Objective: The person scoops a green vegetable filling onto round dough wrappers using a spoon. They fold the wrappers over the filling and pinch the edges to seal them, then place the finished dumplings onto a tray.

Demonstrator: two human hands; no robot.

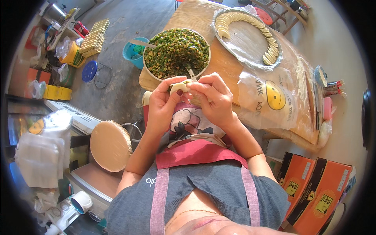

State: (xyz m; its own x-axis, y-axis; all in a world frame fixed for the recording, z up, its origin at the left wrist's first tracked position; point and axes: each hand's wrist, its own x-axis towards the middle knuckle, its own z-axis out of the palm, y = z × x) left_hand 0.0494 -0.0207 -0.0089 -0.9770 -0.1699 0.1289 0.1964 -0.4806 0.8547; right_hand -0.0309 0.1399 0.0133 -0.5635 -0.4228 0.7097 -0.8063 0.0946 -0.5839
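Observation:
My left hand (163, 104) cups a pale dough wrapper (179, 86) with some green filling showing at its upper edge. The fingers of my right hand (216, 97) pinch the wrapper's right side. Just beyond both hands is a large round bowl (144, 65) heaped with chopped green and brown filling (176, 48). A metal utensil handle (191, 74) rises from the bowl's near side, beside my right fingertips; whether they touch it, I cannot tell. A second flat utensil (142, 43) rests across the bowl's left rim.
On the wooden table (191, 14), a plastic-lined round tray (243, 48) bears a curved row of overlapping dough pieces (249, 16). A printed plastic bag (265, 98) lies nearer. Left of the bowl is a blue bucket (133, 54); orange cartons (320, 194) stand lower right.

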